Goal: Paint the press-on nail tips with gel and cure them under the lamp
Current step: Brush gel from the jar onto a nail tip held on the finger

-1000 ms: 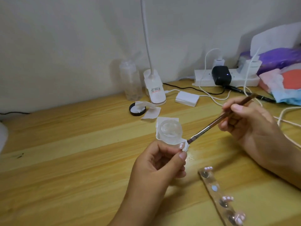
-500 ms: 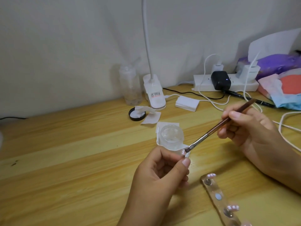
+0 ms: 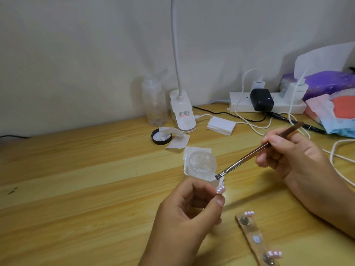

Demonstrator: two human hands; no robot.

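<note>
— Lower and nearer now, that left hand (image 3: 184,214)?
— Yes. It has dropped toward the near edge. The nail tip (image 3: 278,189) it pinches between thumb and forefinger now sits just below the bristles and apart from them. Half a second ago the two touched.
— And the brush (image 3: 255,149)?
— Hardly shifted. The right hand (image 3: 299,160) grips its brown handle between thumb and fingertips, with the other fingers curled under. The bristles hover at the near right rim of the clear jar (image 3: 200,164), which stands on a white wipe (image 3: 194,150) on the wooden table (image 3: 76,179).
— Any other tips?
— Two, on a clear holder strip (image 3: 255,240) at the near right: one at its far end, one nearer.
— The lamp (image 3: 182,116)?
— Its white clip base stands far back, left of the power strip (image 3: 240,104), and its neck rises out of view.
</note>
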